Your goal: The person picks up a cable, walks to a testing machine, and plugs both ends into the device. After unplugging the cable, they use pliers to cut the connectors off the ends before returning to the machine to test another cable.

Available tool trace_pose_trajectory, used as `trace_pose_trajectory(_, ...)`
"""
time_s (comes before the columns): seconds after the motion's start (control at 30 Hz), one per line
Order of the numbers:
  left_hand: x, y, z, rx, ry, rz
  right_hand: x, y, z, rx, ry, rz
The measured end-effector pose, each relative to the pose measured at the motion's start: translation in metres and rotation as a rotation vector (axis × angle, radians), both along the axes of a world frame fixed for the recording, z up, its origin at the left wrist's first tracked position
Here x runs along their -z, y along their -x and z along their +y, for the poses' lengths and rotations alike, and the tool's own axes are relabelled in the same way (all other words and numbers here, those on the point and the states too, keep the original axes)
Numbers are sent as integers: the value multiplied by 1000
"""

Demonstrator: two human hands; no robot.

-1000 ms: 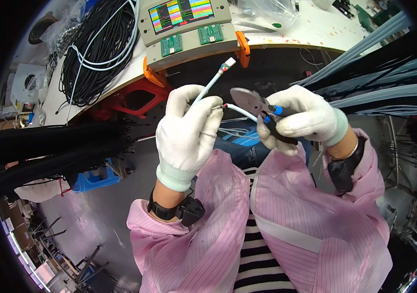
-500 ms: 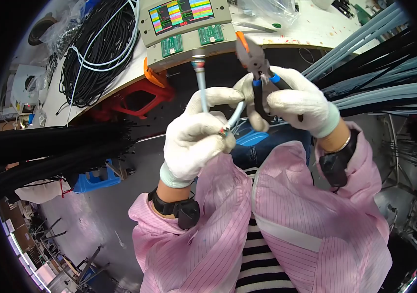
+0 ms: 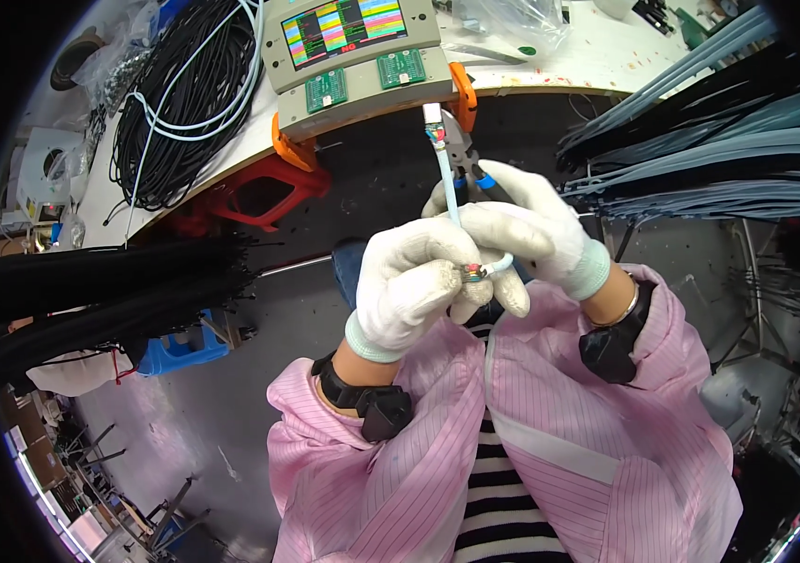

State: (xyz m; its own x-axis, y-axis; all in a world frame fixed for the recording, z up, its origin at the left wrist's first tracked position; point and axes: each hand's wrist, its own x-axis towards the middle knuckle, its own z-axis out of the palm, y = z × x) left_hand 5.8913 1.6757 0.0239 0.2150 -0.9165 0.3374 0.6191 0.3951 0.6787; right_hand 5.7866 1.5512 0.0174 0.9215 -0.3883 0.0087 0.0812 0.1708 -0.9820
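My left hand (image 3: 409, 286), in a white glove, is closed around a light blue cable (image 3: 448, 183). One end of it, with coloured wires (image 3: 472, 273) showing, sits at my thumb and fingertips. The other end stands up beyond my fingers and carries a pale connector (image 3: 432, 114) with coloured wires just below it. My right hand (image 3: 531, 230), gloved as well, holds wire cutters (image 3: 457, 145) with black and blue handles, their jaws partly behind the connector. Its fingers also meet the cable beside my left hand; the exact contact there is hidden.
A tester (image 3: 362, 66) with a lit screen and green circuit boards stands on the white bench (image 3: 597, 56). Orange clamps (image 3: 289, 145) are at its edge. Coiled black cable (image 3: 184, 122) lies left, cable bundles (image 3: 700, 169) hang right, and a red stool (image 3: 264, 192) is below.
Both hands have come together, the left moving right and the right moving left and down. The cable's upright end has shifted right, and the cutters have dropped lower behind it.
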Motion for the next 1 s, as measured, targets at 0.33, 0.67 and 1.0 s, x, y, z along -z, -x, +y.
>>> trace_pose_trajectory(0.33,-9,2,5,-564,-246,-400,-37,33,8,351,1058,57)
trace_pose_trajectory(0.67,-1,1,2,-747,-177,-676,-46,36,14,383,1250,148)
trace_pose_trajectory(1.0,4,-3,5,-778,-154,-842,-48,39,10,194,970,255)
